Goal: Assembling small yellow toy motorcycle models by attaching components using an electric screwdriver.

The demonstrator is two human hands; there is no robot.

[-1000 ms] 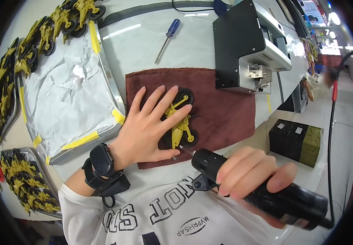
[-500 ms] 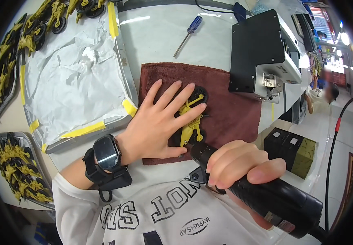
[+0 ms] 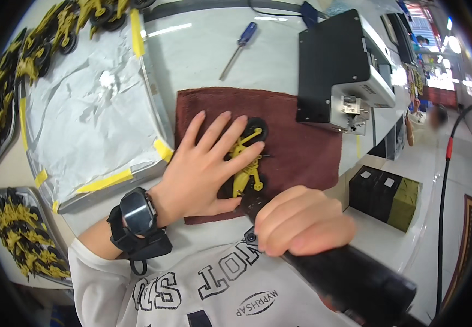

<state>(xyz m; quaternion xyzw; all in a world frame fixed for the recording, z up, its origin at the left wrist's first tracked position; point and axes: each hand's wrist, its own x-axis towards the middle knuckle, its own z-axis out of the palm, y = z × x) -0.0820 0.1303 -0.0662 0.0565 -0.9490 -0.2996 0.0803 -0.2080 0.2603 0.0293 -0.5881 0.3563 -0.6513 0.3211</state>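
Note:
A yellow toy motorcycle point(image 3: 241, 182) with black wheels lies on its side on a dark red-brown towel point(image 3: 301, 158). Over its left part my left hand point(image 3: 197, 166) rests palm down, fingers stretched and spread, pressing it against the cloth. The thumb lies by the motorcycle's near end. My right hand point(image 3: 304, 220) is wrapped round a black electric screwdriver point(image 3: 356, 278), slanting in from the lower right. Its front end meets the near end of the motorcycle beside my left thumb; the bit itself cannot be made out. The tool's rear is blurred.
A paper-lined tray point(image 3: 94, 120) edged with yellow tape stands left. Trays of similar toy motorcycles point(image 3: 26, 234) lie beyond it. A blue-handled screwdriver point(image 3: 238, 50) lies at the back. Right are a black-and-white machine point(image 3: 334, 71), a dark box point(image 3: 383, 196) and a black cable point(image 3: 446, 218).
The whole view has shifted slightly. My right hand has moved left with the electric screwdriver, its front end a little closer to the motorcycle. My left hand stays on the motorcycle.

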